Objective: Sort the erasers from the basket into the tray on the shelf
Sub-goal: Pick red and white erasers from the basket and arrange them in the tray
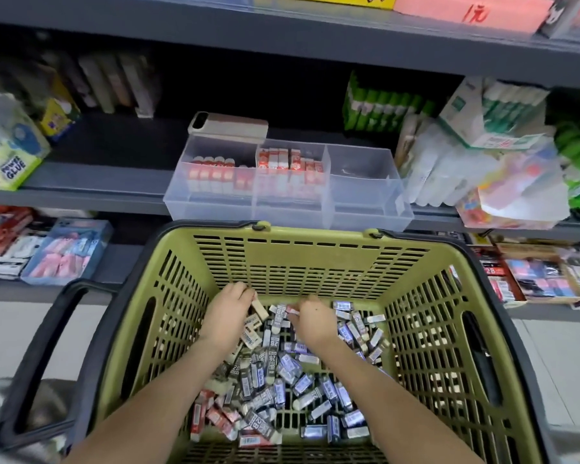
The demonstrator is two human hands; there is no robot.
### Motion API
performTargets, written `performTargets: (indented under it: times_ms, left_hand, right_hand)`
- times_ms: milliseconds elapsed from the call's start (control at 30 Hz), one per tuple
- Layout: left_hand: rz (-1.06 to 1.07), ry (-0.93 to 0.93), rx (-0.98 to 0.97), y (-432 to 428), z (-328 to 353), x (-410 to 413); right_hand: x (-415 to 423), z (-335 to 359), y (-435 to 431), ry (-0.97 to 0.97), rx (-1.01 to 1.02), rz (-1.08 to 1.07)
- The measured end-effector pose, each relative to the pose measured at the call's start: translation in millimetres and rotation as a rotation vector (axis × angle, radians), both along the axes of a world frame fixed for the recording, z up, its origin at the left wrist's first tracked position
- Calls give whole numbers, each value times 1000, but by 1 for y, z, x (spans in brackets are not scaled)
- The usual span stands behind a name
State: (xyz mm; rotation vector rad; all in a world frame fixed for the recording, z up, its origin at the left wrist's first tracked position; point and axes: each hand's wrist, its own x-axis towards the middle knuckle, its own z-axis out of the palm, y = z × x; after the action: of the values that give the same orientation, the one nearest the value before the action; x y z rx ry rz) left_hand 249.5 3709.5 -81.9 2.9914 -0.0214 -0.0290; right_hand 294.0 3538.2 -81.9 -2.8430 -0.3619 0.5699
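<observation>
A green plastic basket [315, 259] with black handles holds a heap of several wrapped erasers [282, 390], in blue, black and red sleeves. Both my hands reach into its far end. My left hand [226, 318] has its fingers curled round a pale eraser [259, 308]. My right hand [312, 321] pinches a small red-and-white eraser [292, 309]. On the shelf behind the basket stands a clear three-part tray [365, 209]. Its left and middle compartments hold upright red-and-white erasers [282, 165]; its right compartment holds nothing.
A phone [228, 127] lies on the tray's back rim. Green glue sticks [382, 108] and a bag of packets [476, 169] crowd the shelf's right; a glue box [10, 159] stands left. Lower shelves carry boxes of erasers [67, 252].
</observation>
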Motion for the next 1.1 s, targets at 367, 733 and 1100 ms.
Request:
performTargets:
  times_ms: [367,733,1100]
  left_hand:
    - [9,-24,14,1,-3,6]
    - [805,550,-1806,-48,73,4]
    - [751,407,-1358,10,129,-29]
  right_hand:
    - [0,-5,-27,71,-33,35]
    - [-22,83,-10,387,993,-304]
    - [-88,50,12,-259,556,500]
